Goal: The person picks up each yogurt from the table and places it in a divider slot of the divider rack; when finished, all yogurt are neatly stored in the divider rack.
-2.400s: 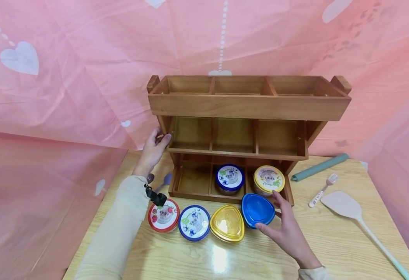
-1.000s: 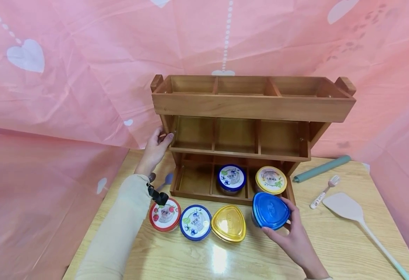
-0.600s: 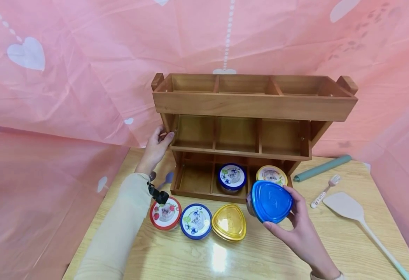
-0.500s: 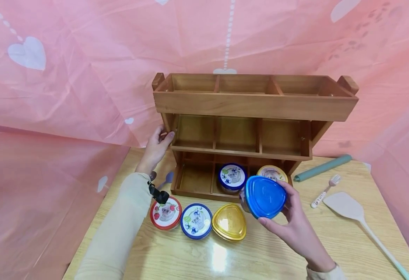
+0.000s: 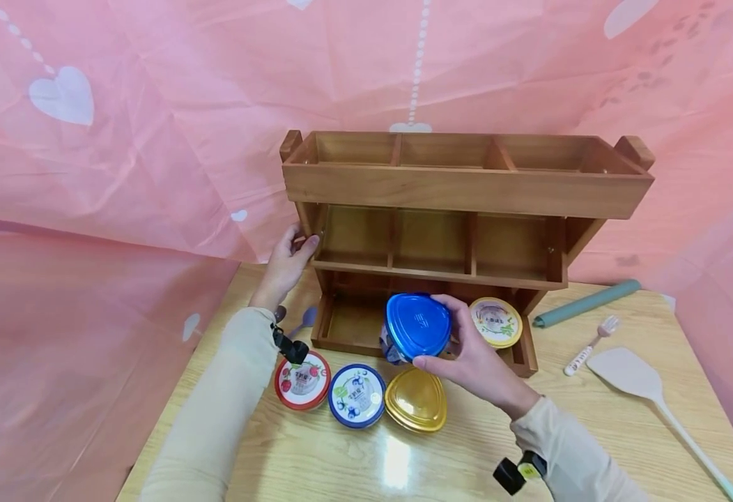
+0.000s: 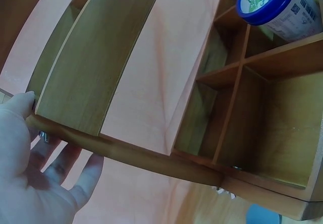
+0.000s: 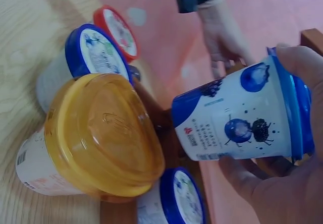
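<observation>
I judge two cups sit in the rack (image 5: 467, 188); my right hand (image 5: 473, 355) grips the blue-lidded cup (image 5: 418, 326) before its bottom tier; three cups wait in front; left hand (image 5: 288, 261) clasps the rack's side post.

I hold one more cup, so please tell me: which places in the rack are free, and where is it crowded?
Free: the bottom-left slot, all three middle-shelf slots and the top tray. Crowded: the bottom-middle slot holds a blue-lid cup, the bottom-right a yellow-lid cup, and three cups stand before the rack.

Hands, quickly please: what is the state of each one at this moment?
Left hand: fingers and thumb grip the wooden rack at its left side post.
Right hand: fingers hold the blue-lidded cup, lifted off the table.
</observation>
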Demonstrator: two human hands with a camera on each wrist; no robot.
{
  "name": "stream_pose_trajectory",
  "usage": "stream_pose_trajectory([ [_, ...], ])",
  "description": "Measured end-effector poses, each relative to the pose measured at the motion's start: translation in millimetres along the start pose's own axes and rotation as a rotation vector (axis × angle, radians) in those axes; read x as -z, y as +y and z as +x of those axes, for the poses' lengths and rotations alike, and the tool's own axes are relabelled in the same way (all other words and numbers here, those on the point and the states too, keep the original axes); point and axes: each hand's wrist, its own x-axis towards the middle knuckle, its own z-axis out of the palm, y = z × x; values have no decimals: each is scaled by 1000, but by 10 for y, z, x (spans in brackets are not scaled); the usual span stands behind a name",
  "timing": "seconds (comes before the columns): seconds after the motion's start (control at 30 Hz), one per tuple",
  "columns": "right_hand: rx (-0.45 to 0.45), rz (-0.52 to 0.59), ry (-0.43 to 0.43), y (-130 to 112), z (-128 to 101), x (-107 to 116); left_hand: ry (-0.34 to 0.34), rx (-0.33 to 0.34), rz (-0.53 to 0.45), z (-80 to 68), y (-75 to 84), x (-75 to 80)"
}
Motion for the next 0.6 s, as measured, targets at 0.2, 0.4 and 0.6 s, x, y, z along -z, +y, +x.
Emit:
stream_pose_trajectory([
  [0.2,-37,11,-49,13,250,-105,1,5,-20,0,-4,10],
  [0.4,-88,-62,-43,20,475,-215,-3,15,-29,7,2,0],
  [0.6,-162,-178,-23,68,679,-367,0,15,-28,11,5,5],
])
